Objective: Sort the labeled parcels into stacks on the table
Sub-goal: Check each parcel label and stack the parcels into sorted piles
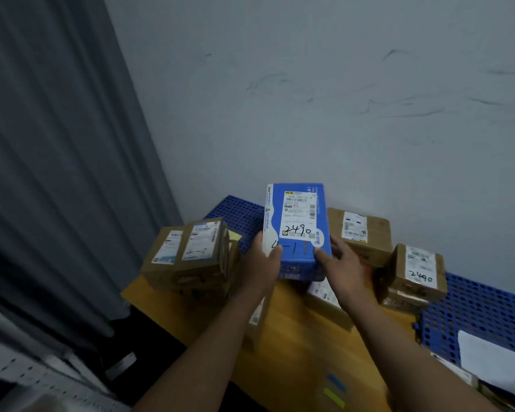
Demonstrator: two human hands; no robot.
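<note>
I hold a blue parcel (296, 230) with both hands, its white label marked "2490" and "4-1" facing up. My left hand (262, 263) grips its left near edge and my right hand (344, 264) grips its right near edge. It hangs above the wooden table (304, 346). To the left stands a stack of brown cardboard parcels (188, 257), one marked "4-2". Behind and right lies a brown parcel (360, 233). Further right sits another brown parcel (416, 272) marked "2490". More parcels lie partly hidden under my hands.
A blue perforated mat (476, 310) covers the surface behind and right of the table, with a white sheet (494, 361) on it. A grey curtain (57, 173) hangs at left and a grey wall (339, 99) stands behind. Blue and green tape strips (335, 391) mark the table's near part.
</note>
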